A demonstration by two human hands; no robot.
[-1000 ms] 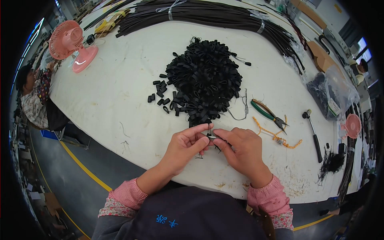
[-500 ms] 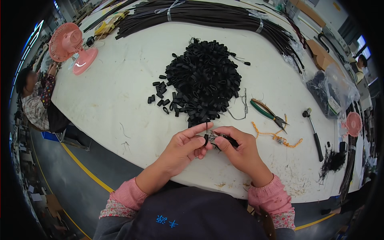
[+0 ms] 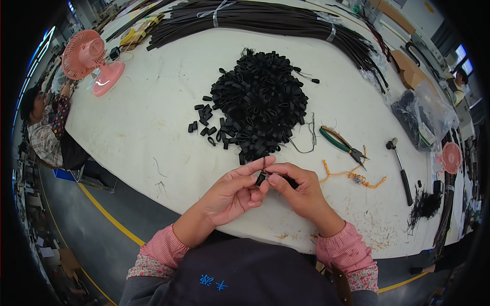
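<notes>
My left hand (image 3: 231, 194) pinches a small black strap loop (image 3: 261, 178) between thumb and fingers, just above the table's near edge. A dark thread stands up from the loop past the index finger. My right hand (image 3: 298, 192) meets it from the other side, fingers curled around a small black-handled tool (image 3: 293, 182) that looks like thread snips; most of it is hidden in the palm. Both hands' fingertips come together at the loop. Right beyond them lies a large heap of black strap loops (image 3: 260, 97), with several single loops (image 3: 204, 115) scattered to its left.
Right of the heap lie green-handled pliers (image 3: 342, 145), an orange cord (image 3: 357, 177) and a hammer (image 3: 400, 168). Black thread scraps (image 3: 426, 205) sit farther right. A pink fan (image 3: 89, 58) and bundled black strips (image 3: 255, 19) stand across the table. A person (image 3: 46, 122) sits at the left.
My right hand has moved slightly left and closer against the loop, so the tool's tip no longer shows. The loop has turned a little in my left fingers.
</notes>
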